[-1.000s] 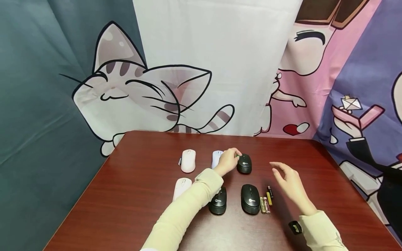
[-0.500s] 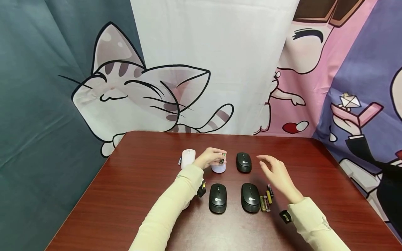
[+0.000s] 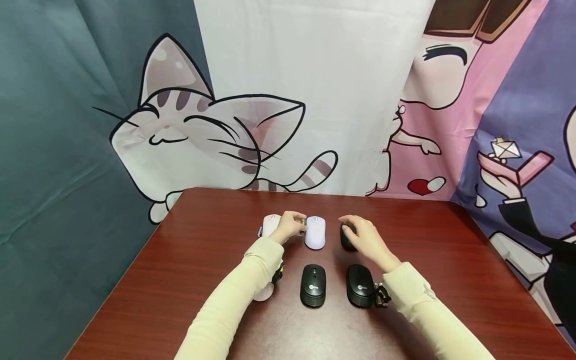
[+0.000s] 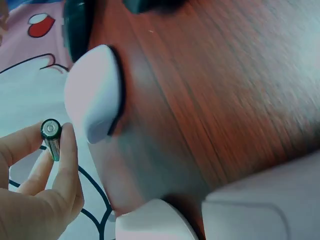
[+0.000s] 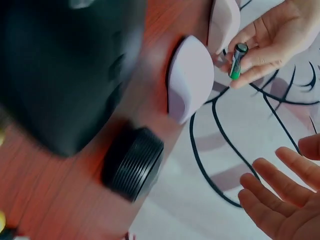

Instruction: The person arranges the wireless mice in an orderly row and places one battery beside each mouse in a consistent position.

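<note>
My left hand (image 3: 288, 227) pinches a small cylindrical battery (image 4: 52, 137) between thumb and fingertips. It is just left of a pale lavender mouse (image 3: 315, 233), in the back row. The right wrist view shows the battery's green end pointing down. Behind the left hand, a pinkish-white mouse (image 3: 270, 224) is partly covered. My right hand (image 3: 365, 239) reaches over a black mouse (image 3: 346, 241) at the back right and hides much of it. In the right wrist view, the right fingers (image 5: 270, 177) are spread and loosely bent, with nothing in them.
Two more black mice, one in the middle (image 3: 313, 286) and one to its right (image 3: 359, 285), form the front row. Batteries (image 3: 378, 296) beside the right one are partly covered by the right wrist camera. A white mouse (image 3: 264, 292) shows below the left sleeve.
My left hand has moved left with the battery, from beside the back black mouse, across the lavender mouse, to its left side. My right hand has moved left over the back black mouse.
</note>
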`<state>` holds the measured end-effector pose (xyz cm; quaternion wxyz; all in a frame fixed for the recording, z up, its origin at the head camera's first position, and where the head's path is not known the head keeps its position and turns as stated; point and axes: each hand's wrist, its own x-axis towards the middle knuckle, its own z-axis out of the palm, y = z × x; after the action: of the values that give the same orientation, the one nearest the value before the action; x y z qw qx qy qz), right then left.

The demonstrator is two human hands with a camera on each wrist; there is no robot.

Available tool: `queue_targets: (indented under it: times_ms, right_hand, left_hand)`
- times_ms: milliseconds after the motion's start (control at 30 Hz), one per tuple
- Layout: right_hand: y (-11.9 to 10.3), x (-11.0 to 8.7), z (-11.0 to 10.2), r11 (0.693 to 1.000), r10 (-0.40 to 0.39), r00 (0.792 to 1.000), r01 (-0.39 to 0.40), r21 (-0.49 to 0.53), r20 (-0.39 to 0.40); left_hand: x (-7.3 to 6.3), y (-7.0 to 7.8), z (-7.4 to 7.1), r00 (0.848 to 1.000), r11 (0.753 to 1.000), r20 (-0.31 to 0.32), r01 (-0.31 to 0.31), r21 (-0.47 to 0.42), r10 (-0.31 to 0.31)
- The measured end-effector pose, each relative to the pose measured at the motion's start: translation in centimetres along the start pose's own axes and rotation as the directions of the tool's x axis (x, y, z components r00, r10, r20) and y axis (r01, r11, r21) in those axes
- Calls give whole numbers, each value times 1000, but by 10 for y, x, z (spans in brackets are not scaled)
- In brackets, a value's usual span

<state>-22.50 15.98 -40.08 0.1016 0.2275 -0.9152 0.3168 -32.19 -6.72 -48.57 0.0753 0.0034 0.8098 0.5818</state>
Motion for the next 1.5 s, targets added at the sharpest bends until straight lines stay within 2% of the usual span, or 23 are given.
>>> queue_targets:
  times_ms: [33,67,200,233,333,433,533,633,733,767,867,967,1000,1067,1200,1500]
  right_hand:
    - [-2,4,4,1000,-3,1000,3,-2,15]
    - [-4,8,7,1000,-8,999,8,-7,31]
    - [-12,25,22,1000,10,993,-7,-23,115]
    - [-12,30,26,1000,14,991,-10,-28,134]
    - [-14,44,37,998,57,979,-51,-34,197]
    - [-14,53,48,992,123,962,-111,-62,245]
    - [-14,59,58,981,185,943,-161,-106,276]
    - [-14,65,68,976,207,931,-173,-135,300]
    - [-14,72,76,974,199,924,-149,-171,327]
    - [-14,74,78,972,197,919,-139,-189,341]
    - [-13,79,82,965,194,911,-112,-235,363]
    - [-12,82,82,961,192,912,-100,-258,362]
    - [-12,82,82,961,188,915,-96,-258,358]
    - [-10,83,79,961,177,917,-82,-266,357]
    - [-9,84,75,956,183,909,-75,-285,375]
    - [-12,90,76,947,229,898,-116,-301,375]
  left_hand:
    - [4,-5,1,1000,1000,-6,-1,31,1]
    - [-2,3,0,1000,996,-23,13,85,-11]
    - [-25,23,-3,994,964,-96,-29,263,56]
    - [-35,35,-4,993,955,-112,9,297,25]
    - [-47,43,-2,987,939,-147,-2,343,56]
    - [-52,45,3,986,927,-156,3,375,60]
    - [-49,44,7,988,905,-149,19,425,50]
    - [-38,42,10,991,884,-134,42,466,24]
    - [-18,28,11,992,858,-123,44,511,23]
    - [-4,13,11,990,857,-125,9,516,65]
    - [7,1,12,991,848,-118,12,530,60]
    - [1,5,11,992,865,-120,32,501,33]
    - [-10,18,11,993,863,-119,74,500,-16]
    - [-20,26,13,991,863,-136,69,500,0]
    - [-33,36,18,984,853,-174,70,517,25]
    - [-31,40,22,974,830,-225,118,546,9]
